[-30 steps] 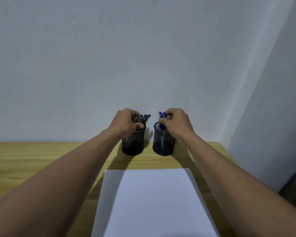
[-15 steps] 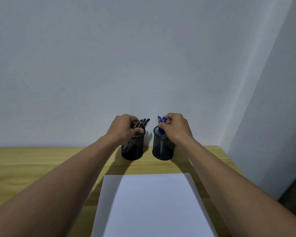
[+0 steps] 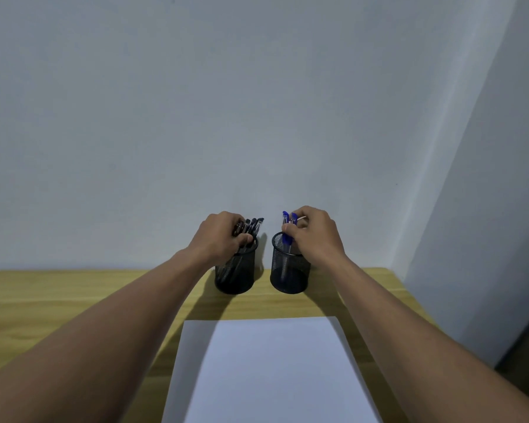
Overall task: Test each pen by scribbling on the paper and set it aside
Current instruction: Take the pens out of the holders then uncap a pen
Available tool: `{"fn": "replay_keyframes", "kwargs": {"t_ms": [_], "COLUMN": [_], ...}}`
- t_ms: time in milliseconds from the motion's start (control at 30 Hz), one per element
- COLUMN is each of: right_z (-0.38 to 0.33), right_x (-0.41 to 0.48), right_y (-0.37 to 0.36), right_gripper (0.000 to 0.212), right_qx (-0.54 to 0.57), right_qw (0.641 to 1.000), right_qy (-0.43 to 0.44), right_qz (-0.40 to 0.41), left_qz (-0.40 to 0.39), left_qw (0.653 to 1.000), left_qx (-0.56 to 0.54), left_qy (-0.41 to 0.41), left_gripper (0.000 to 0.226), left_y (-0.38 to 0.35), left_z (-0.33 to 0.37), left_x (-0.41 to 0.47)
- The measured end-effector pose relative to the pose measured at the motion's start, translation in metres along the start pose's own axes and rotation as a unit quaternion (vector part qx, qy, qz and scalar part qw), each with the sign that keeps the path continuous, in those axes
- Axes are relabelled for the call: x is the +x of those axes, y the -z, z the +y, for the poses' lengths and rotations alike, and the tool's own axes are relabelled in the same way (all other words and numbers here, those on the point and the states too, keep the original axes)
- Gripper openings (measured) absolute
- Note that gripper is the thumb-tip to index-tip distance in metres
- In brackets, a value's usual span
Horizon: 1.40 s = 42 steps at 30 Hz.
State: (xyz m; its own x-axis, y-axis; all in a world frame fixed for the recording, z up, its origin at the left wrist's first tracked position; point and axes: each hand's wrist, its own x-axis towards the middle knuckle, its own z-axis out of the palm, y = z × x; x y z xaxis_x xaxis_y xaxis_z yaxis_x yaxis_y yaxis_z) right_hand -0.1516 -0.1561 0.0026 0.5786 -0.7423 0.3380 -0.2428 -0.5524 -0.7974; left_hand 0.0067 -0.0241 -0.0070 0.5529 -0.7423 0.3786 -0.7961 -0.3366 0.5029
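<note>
Two black mesh pen cups stand side by side near the back of the wooden table. The left cup [image 3: 235, 277] holds several dark pens [image 3: 252, 225]; my left hand [image 3: 219, 236] is closed around their tops. The right cup [image 3: 289, 276] holds blue pens [image 3: 286, 232]; my right hand [image 3: 313, 232] grips them with its fingertips at the cup's rim. A blank white sheet of paper [image 3: 266, 370] lies in front of the cups, between my forearms.
The wooden table [image 3: 58, 300] ends at a pale wall just behind the cups, and its right edge runs close to a side wall [image 3: 486, 209]. Bare table surface lies left of the paper.
Both hands stay on the pens in their cups. The view has tilted a little upward, so cups and paper sit lower in the frame.
</note>
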Motion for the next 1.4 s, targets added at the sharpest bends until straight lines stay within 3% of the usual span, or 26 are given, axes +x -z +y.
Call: {"fn": "replay_keyframes", "kwargs": {"t_ms": [267,433,700,967,1133,1300,1400], "right_z": [0.0,-0.005,-0.04,-0.074,-0.062,-0.028,0.001], "right_x": [-0.002,-0.004,-0.009,-0.032,-0.053,-0.069,-0.074], "right_y": [-0.003,0.003,0.031,0.07,0.077,0.063,0.044], "right_gripper": [0.004,0.006,0.011,0.009,0.005,0.008,0.013], "right_qx": [0.0,-0.004,0.044,0.003,-0.1,-0.222,-0.288], "right_qw": [1.0,1.0,0.998,0.997,0.989,0.964,0.942], "right_qy": [-0.007,0.0,0.046,0.082,0.069,0.06,0.063], "right_qz": [-0.008,-0.002,0.023,-0.013,-0.08,-0.135,-0.161], "left_qz": [0.002,0.049,0.105,-0.009,-0.091,-0.152,-0.169], "left_qw": [1.0,0.999,0.993,0.99,0.977,0.949,0.932], "left_qx": [-0.003,-0.014,-0.035,0.082,0.161,0.258,0.304], "left_qy": [-0.015,-0.008,-0.049,-0.111,-0.106,-0.097,-0.102], "left_gripper": [0.015,0.01,0.018,0.014,0.012,0.037,0.036], "left_y": [-0.008,-0.006,0.061,0.114,0.088,0.045,0.017], "left_z": [0.007,0.008,0.041,0.07,0.062,0.044,0.03], "left_x": [-0.003,-0.006,0.004,-0.012,-0.032,-0.048,-0.057]}}
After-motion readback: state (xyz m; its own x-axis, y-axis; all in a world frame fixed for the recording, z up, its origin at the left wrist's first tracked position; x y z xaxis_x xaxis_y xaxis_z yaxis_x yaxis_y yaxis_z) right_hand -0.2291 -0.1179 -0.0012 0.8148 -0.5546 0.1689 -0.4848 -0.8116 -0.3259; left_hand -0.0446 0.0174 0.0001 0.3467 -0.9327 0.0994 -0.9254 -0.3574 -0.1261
